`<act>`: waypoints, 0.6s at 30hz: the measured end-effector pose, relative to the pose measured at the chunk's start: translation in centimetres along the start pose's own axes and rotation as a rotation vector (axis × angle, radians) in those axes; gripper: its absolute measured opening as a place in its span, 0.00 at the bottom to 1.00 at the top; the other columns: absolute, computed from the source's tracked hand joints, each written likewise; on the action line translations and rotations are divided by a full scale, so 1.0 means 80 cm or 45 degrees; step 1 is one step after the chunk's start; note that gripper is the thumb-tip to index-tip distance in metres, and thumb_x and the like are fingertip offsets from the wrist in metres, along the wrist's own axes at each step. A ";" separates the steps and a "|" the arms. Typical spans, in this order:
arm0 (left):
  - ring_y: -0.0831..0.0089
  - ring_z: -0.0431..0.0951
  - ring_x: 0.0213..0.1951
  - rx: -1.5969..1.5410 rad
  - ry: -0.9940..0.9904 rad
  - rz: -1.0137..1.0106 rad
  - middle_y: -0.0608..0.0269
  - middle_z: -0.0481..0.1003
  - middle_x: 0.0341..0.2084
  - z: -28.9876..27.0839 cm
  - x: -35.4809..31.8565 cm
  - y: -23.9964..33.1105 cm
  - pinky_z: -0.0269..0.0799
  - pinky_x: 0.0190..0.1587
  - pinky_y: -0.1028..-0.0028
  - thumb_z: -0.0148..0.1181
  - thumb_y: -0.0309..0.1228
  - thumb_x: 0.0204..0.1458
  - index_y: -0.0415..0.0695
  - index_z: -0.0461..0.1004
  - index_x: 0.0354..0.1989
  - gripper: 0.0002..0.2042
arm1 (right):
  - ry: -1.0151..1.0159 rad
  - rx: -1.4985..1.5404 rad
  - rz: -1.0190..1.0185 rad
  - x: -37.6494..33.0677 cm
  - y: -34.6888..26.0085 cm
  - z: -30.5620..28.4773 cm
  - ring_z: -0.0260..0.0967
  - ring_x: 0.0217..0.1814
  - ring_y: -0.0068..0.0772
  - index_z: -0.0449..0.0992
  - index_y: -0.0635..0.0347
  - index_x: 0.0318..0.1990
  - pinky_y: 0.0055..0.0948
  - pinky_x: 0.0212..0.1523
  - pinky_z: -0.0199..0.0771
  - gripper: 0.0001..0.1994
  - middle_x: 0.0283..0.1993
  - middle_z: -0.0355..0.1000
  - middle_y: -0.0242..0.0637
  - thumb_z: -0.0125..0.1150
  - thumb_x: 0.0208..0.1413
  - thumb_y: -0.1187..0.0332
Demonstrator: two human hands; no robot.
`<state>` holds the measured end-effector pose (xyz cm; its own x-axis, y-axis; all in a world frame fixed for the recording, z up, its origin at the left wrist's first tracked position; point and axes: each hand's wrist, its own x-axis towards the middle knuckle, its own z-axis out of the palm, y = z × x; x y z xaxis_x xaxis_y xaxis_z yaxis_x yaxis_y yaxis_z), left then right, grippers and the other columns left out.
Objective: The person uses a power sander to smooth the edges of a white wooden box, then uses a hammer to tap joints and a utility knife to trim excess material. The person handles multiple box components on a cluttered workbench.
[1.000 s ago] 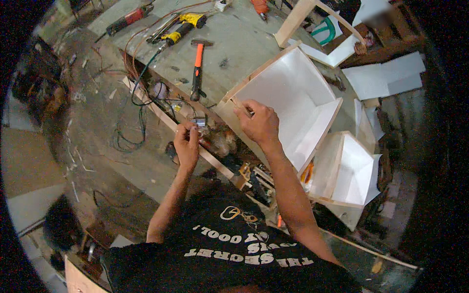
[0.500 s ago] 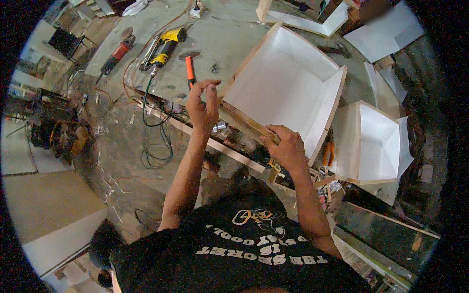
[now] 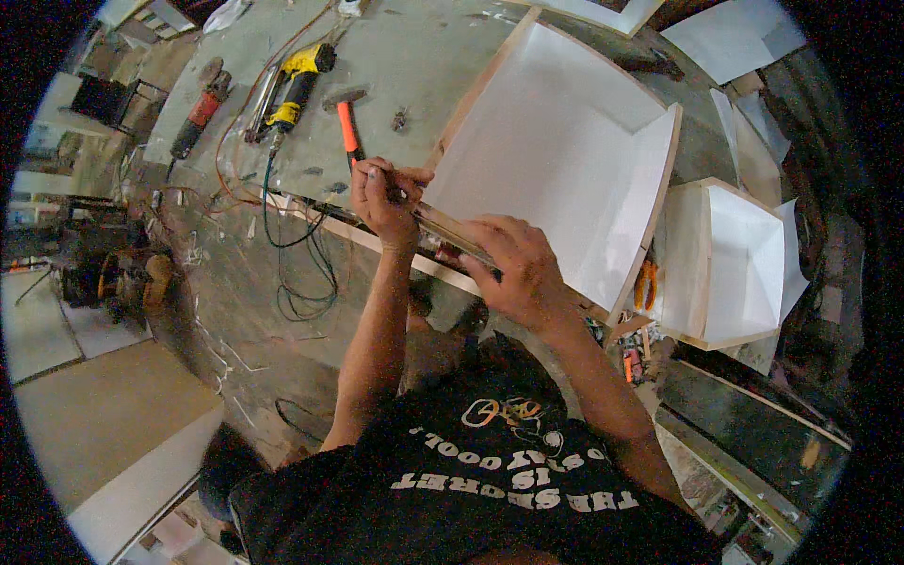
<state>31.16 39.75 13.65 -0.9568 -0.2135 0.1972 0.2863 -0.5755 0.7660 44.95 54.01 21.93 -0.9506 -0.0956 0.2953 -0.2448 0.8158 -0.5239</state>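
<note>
A large open box, white inside with bare wooden edges and shaped like a drawer, lies on the grey-green worktop in front of me. My right hand grips its near edge, fingers over the board and thumb below. At the box's near left corner is my left hand, its fingers bent and drawn together. Something dark shows between them, too small to make out. Just beyond that hand lies a hammer with an orange and black handle.
Left on the worktop are a yellow-black nail gun with a hose and a red angle grinder. A smaller white-lined box stands at right, near orange-handled pliers. A dark hose loops off the near edge.
My right hand has slid leftward along the box's near edge, closer to my left hand. The left hand's fingers have curled in at the corner. The whole view has shifted slightly.
</note>
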 end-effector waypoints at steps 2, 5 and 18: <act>0.69 0.70 0.14 -0.004 0.051 -0.029 0.60 0.65 0.12 -0.002 0.000 0.000 0.76 0.25 0.65 0.44 0.37 0.67 0.41 0.66 0.37 0.12 | -0.068 0.017 -0.022 0.022 -0.008 0.011 0.76 0.50 0.49 0.78 0.58 0.54 0.43 0.51 0.76 0.18 0.50 0.77 0.45 0.67 0.58 0.63; 0.70 0.69 0.13 -0.001 0.070 -0.062 0.60 0.65 0.12 -0.007 0.001 0.002 0.78 0.25 0.63 0.44 0.38 0.67 0.42 0.66 0.37 0.12 | -0.051 0.310 0.273 0.060 -0.012 0.024 0.79 0.43 0.46 0.80 0.62 0.48 0.40 0.47 0.78 0.14 0.42 0.80 0.45 0.67 0.59 0.63; 0.66 0.71 0.11 0.051 0.133 -0.085 0.60 0.66 0.11 -0.005 -0.004 -0.004 0.71 0.17 0.67 0.45 0.40 0.68 0.43 0.65 0.39 0.13 | -0.565 0.224 0.547 0.112 0.006 0.022 0.79 0.34 0.35 0.80 0.62 0.33 0.36 0.40 0.78 0.17 0.31 0.80 0.43 0.69 0.58 0.55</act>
<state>31.37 39.67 13.10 -0.9626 -0.2584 0.0818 0.2182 -0.5598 0.7994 35.99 52.56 22.91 -0.9501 -0.0388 -0.3095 0.1839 0.7318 -0.6562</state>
